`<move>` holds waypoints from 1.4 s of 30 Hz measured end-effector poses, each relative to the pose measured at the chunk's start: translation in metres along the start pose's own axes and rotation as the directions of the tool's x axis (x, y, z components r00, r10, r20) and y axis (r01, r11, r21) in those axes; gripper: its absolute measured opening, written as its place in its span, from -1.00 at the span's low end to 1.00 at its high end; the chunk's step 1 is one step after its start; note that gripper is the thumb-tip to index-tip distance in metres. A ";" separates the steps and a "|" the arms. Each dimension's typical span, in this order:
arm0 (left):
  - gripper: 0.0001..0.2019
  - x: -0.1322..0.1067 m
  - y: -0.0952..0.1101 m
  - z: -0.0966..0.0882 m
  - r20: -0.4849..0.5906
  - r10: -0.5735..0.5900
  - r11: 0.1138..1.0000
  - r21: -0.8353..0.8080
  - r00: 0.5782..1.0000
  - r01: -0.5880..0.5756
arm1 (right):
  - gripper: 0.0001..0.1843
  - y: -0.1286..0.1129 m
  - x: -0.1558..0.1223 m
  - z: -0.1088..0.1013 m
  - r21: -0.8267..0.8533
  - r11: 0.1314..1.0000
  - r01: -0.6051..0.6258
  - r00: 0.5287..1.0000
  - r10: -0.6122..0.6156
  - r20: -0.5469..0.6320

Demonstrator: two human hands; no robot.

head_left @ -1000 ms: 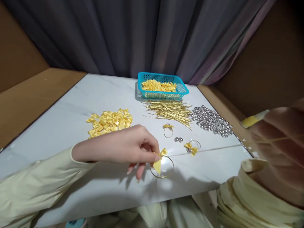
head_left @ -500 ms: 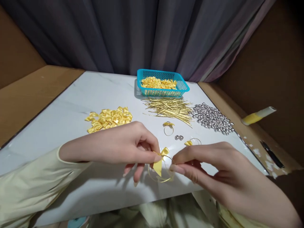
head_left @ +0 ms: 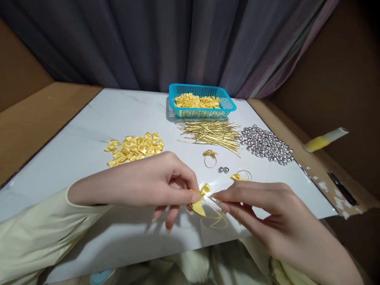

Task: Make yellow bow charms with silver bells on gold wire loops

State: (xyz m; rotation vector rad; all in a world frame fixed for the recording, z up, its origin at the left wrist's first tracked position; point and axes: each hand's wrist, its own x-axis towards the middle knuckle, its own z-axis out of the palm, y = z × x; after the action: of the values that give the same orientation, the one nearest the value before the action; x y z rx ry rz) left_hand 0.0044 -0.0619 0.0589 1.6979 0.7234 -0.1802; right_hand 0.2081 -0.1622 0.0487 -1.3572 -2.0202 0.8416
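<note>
Between the thumb and fingers of my left hand point(head_left: 175, 190) is a yellow satin ribbon bow point(head_left: 198, 206), one tail hanging down. My right hand point(head_left: 252, 202) pinches a thin gold cord point(head_left: 210, 198) just right of the bow's knot. Below the hands the cord curves into a loose loop point(head_left: 219, 223). Beyond them lie a bow with a silver bead on a cord ring point(head_left: 210, 159), a pair of silver beads point(head_left: 223, 170) and another bow with a cord loop point(head_left: 239, 177), partly behind my right hand.
A pile of yellow bows point(head_left: 136, 147) lies at the left. Farther back are a blue basket point(head_left: 204, 113) of yellow pieces, a heap of gold cords point(head_left: 210, 134) and many silver beads point(head_left: 265, 144). A yellow-and-white tube point(head_left: 325, 139) and a black pen point(head_left: 342, 188) lie at right.
The cord loop under the bow has swung to the right and changed shape. My right hand has shifted slightly, still pinching the cord, while my left hand keeps its hold on the bow.
</note>
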 end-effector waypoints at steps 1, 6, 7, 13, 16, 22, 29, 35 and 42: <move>-0.81 0.000 0.000 0.000 -0.002 -0.002 1.000 -0.003 1.000 0.002 | -0.75 0.001 -0.001 0.001 0.000 1.000 0.001 1.000 -0.001 -0.029; -0.81 0.000 0.000 0.001 -0.008 -0.012 0.999 -0.039 1.000 0.011 | -0.77 0.002 -0.010 0.006 -0.021 0.997 0.072 0.987 -0.075 -0.140; -0.81 0.001 0.000 0.002 -0.009 -0.012 0.999 -0.040 1.000 0.012 | -0.77 0.001 -0.012 0.007 -0.038 0.995 0.092 0.982 -0.097 -0.160; -0.79 0.000 0.000 -0.001 -0.016 -0.019 0.998 -0.052 1.000 0.018 | -0.81 -0.002 -0.018 0.007 -0.210 0.972 0.106 0.953 -0.159 -0.256; -0.80 -0.001 0.000 -0.003 -0.021 -0.013 0.998 -0.063 1.000 0.012 | -0.81 -0.003 -0.017 0.007 -0.245 0.966 0.083 0.955 -0.148 -0.258; -0.88 0.001 0.001 -0.004 -0.017 -0.031 0.995 -0.092 0.999 0.029 | -0.73 -0.002 -0.016 0.011 -0.184 0.981 0.067 0.964 -0.111 -0.241; -0.89 0.002 0.003 -0.005 -0.011 -0.045 0.988 -0.146 0.999 0.043 | -0.71 -0.002 -0.014 0.014 -0.192 0.981 -0.011 0.962 -0.042 -0.268; -0.84 0.003 0.008 -0.003 -0.014 -0.035 0.984 -0.173 0.999 0.032 | -0.72 -0.001 -0.014 0.017 -0.168 0.986 0.011 0.935 -0.070 -0.348; -0.81 0.004 0.002 -0.005 -0.019 0.011 0.953 -0.303 1.000 -0.017 | -0.73 0.002 -0.018 0.019 -0.120 0.988 0.097 0.896 -0.140 -0.423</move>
State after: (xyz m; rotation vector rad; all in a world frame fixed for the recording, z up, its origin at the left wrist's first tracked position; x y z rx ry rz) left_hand 0.0068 -0.0557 0.0599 1.4114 0.7120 -0.0413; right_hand 0.2010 -0.1819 0.0336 -1.3174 -1.7860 0.3505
